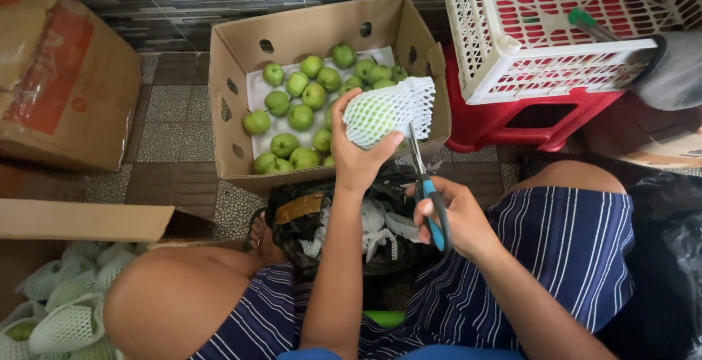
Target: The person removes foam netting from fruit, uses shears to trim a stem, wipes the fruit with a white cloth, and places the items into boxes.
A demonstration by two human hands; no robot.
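Left hand: the left hand is raised above the lap, fingers and thumb curled around a green fruit in a white foam net; the grip is closed on it.
Fruit position: held in the air just in front of the near right corner of the open cardboard box, the net's loose end pointing right.
Right hand: the right hand is closed around the blue handles of a pair of scissors.
Scissors: the blades point up and reach the lower edge of the net; whether the blades are parted I cannot tell.
Box contents: many bare green fruits lie on a white liner inside the box.
Below the hands: a black plastic bag between the knees holds cut pieces of white netting.
Lower left: netted fruits are piled in another carton.
Upper right: a white plastic crate rests on a red stool.
Upper left: a closed brown carton stands on the tiled floor.
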